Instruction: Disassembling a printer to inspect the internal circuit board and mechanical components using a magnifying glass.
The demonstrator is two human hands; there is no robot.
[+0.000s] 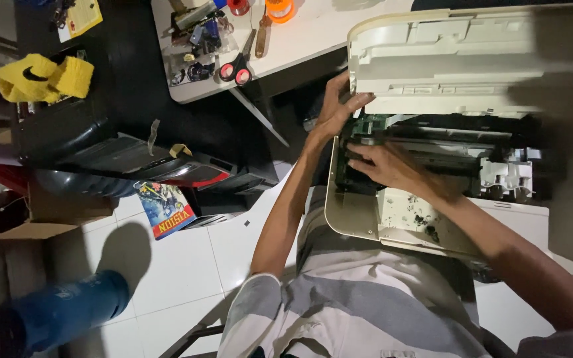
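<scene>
My left hand (337, 109) gripped the raised lid (432, 59) by its nine-o'clock edge while my right hand (392, 167) lay with fingers extended inside the cramped bay of the cream, ink-smudged printer (356, 215), which sat at three o'clock from the scissors (237, 68), open floor (180, 265) at seven.

printer (432, 132) | cream, lid raised | ink-stained, seemingly on lap
</scene>
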